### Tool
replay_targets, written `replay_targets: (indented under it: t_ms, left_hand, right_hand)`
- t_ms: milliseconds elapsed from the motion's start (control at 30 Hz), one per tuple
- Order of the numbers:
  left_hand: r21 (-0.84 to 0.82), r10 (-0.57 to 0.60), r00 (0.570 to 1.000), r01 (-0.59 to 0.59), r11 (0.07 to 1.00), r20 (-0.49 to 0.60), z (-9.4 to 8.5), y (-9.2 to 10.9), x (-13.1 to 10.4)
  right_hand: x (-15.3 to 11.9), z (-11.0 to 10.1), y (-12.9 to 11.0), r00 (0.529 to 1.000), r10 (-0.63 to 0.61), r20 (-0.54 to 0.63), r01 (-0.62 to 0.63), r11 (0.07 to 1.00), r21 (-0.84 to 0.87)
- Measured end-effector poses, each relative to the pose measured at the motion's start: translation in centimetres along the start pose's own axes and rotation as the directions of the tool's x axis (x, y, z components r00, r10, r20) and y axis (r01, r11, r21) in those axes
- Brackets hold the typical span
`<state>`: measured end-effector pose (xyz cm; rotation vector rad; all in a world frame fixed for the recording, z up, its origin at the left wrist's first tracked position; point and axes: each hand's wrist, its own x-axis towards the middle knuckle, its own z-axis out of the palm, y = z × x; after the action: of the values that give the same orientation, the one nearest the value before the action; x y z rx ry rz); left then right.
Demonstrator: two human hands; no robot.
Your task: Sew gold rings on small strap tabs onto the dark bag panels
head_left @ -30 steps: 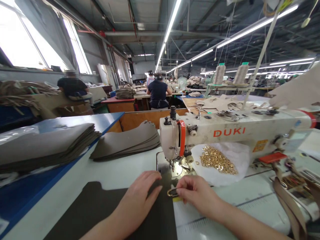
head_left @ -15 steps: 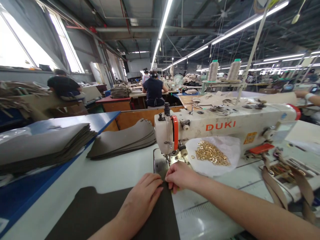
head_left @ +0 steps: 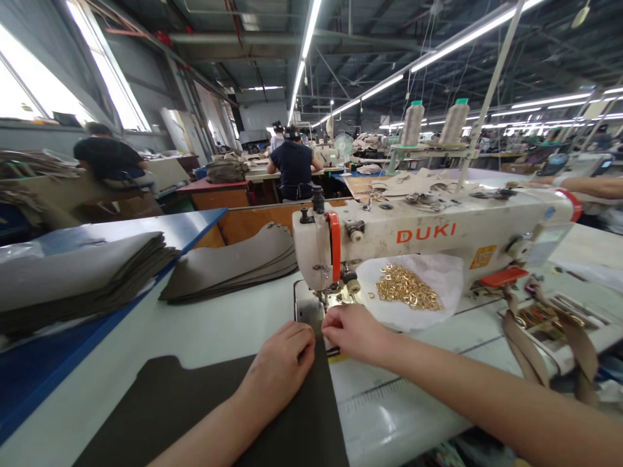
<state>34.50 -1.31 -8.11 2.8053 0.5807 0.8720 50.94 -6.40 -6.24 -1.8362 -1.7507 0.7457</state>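
Seemingly, I'm positioning the flat, dark-grey sheet panel (head_left: 170,395) beneath my left hand (head_left: 285,357), my right hand (head_left: 357,334) near the white sewing machine (head_left: 379,227); I can't tell either grip; next likely needs steady guiding.

Left hand (head_left: 282,360) and right hand (head_left: 355,331) are both showing bare from knuckles to wrists, skin looking smooth, knuckles rounding softly. Left forearm (head_left: 209,421) and right forearm (head_left: 467,395) are likewise running bare, slender at the wrist, the right one visibly thickening toward the near edge of the worktop (head_left: 370,415). Fingernails are appearing too small to read.
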Motion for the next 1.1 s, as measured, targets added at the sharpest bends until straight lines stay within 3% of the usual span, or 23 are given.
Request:
replay_targets:
  t_ms: [167, 333, 633, 900, 1100]
  left_hand:
    - [-0.035, -0.047, 0.999, 0.047, 0.998, -0.011, 0.2, 0.0, -0.2]
    - [-0.074, -0.105, 0.994, 0.103, 0.992, -0.017, 0.3, -0.2, -0.3]
    - [-0.115, -0.174, 0.985, 0.174, 0.978, 0.009, 0.2, -0.4, -0.3]
    - [-0.03, -0.082, 0.996, 0.083, 0.996, 0.016, 0.3, 0.2, 0.0]
    - [-0.008, -0.047, 0.999, 0.047, 0.999, 0.017, 0.4, 0.0, -0.4]
  right_hand:
    - [-2.2, 0.5, 1.7, 0.952, -0.3, -0.066, 0.285, 0.942, -0.175]
    - [-2.4, 1.3, 2.5, 0.841, -0.533, -0.094, 0.45, 0.784, -0.428]
    - [-2.4, 1.2, 2.2, 0.845, -0.532, -0.052, 0.438, 0.745, -0.504]
    - [-2.3, 1.4, 2.5, 0.84, -0.541, -0.048, 0.441, 0.732, -0.52]
    - [-2.3, 1.3, 2.5, 0.812, -0.583, -0.01, 0.472, 0.668, -0.576]
